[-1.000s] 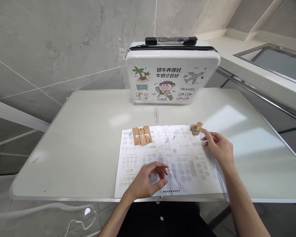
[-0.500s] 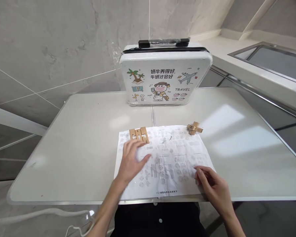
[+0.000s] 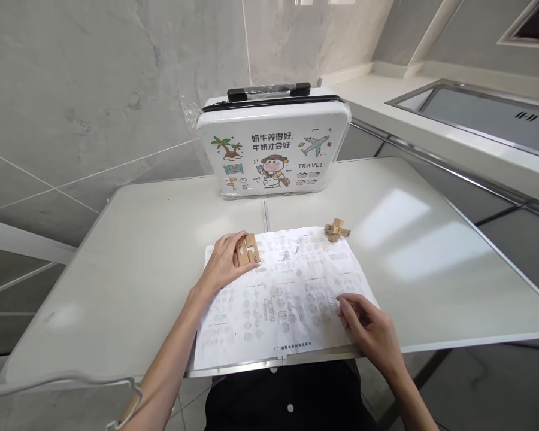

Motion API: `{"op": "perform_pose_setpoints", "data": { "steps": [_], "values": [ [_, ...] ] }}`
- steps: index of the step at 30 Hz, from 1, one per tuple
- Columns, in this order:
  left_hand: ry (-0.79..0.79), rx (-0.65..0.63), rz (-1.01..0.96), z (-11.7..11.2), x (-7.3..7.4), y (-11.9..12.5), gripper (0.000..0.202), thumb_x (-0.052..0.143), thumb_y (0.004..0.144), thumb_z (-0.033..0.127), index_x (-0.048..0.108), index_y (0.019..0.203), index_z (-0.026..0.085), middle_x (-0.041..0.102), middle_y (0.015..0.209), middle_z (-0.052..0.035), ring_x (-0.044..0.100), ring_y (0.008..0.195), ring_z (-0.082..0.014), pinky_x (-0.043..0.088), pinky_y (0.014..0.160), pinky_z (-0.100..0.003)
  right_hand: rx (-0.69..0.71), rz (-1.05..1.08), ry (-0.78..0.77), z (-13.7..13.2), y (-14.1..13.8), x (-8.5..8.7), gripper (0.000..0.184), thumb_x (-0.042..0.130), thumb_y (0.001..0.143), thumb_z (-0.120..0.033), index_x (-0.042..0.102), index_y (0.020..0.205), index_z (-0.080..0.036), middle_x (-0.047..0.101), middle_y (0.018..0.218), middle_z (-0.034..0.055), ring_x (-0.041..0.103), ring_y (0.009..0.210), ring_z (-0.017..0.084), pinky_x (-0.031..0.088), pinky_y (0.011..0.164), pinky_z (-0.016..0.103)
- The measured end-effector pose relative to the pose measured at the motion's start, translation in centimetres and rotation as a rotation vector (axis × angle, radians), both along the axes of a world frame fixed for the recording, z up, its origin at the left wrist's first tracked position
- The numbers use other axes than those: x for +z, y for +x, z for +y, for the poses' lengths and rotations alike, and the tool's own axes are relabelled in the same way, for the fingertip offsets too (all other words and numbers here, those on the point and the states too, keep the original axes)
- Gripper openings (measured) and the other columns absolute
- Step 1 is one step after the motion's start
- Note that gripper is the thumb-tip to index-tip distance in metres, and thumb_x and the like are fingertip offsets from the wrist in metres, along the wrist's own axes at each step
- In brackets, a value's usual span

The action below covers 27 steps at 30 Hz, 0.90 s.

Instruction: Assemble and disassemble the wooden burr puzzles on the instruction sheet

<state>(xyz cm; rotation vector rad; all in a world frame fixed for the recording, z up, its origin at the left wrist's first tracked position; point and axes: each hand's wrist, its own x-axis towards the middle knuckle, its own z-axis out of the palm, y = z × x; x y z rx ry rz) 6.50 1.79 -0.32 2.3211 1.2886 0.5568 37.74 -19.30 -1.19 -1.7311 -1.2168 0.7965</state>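
Note:
My left hand point(image 3: 223, 261) spans a row of flat, notched wooden puzzle pieces point(image 3: 248, 251), thumb along the near edge and fingers at the far edge. The pieces lie on the upper left of a printed instruction sheet point(image 3: 291, 335); part of them is hidden behind the hand. One piece bears a handwritten mark. Loosely curled, my right hand point(image 3: 369, 328) rests at the sheet's right side, thumb and forefinger close together, with nothing visible in it. An assembled cross-shaped wooden puzzle point(image 3: 336, 230) sits by the sheet's far right corner.
A white cartoon-printed case point(image 3: 273, 146) in clear plastic stands at the back of the pale folding table point(image 3: 117, 269). To the right is a counter point(image 3: 363, 84) with a sink point(image 3: 485, 111). A white cable point(image 3: 72, 377) crosses at lower left.
My left hand has moved forward and left onto the wooden pieces and closed around them. My right hand stays by the sheet's right side. The camera view has shifted slightly.

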Motion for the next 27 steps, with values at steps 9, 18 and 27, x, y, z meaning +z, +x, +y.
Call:
{"op": "perform_pose_setpoints", "data": {
  "steps": [9, 18, 27],
  "values": [
    [0.155, -0.037, 0.044, 0.0, -0.3, 0.3, 0.073, 0.079, 0.091, 0.048, 0.046, 0.152, 0.027, 0.06, 0.147, -0.0133, 0.049, 0.138, -0.0359, 0.048, 0.112, -0.056, -0.002, -0.033, 0.042, 0.1, -0.1, -0.1, 0.039, 0.057, 0.103, -0.057, 0.073, 0.096, -0.022, 0.07, 0.07, 0.0029, 0.06, 0.056, 0.018, 0.051, 0.054, 0.028],
    [0.118, -0.158, -0.002, -4.9, 0.1, 2.7, 0.086, 0.076, 0.09, 0.06, 0.038, 0.16, 0.027, 0.054, 0.151, -0.018, 0.051, 0.14, -0.0398, 0.052, 0.11, -0.06, 0.04, -0.015, 0.029, 0.1, 0.2, -0.3, 0.033, 0.056, 0.105, -0.051, 0.071, 0.098, -0.023, 0.07, 0.072, 0.0024, 0.059, 0.059, 0.018, 0.051, 0.058, 0.029],
    [0.097, -0.349, -0.057, -8.1, -0.3, 5.7, 0.093, 0.076, 0.088, 0.063, 0.035, 0.161, 0.023, 0.06, 0.145, -0.0195, 0.054, 0.135, -0.0419, 0.054, 0.105, -0.061, 0.134, -0.074, -0.04, 0.3, 0.1, 0.8, 0.03, 0.053, 0.107, -0.049, 0.069, 0.1, -0.024, 0.072, 0.08, 0.0024, 0.06, 0.062, 0.019, 0.049, 0.059, 0.03]
  ]
}}
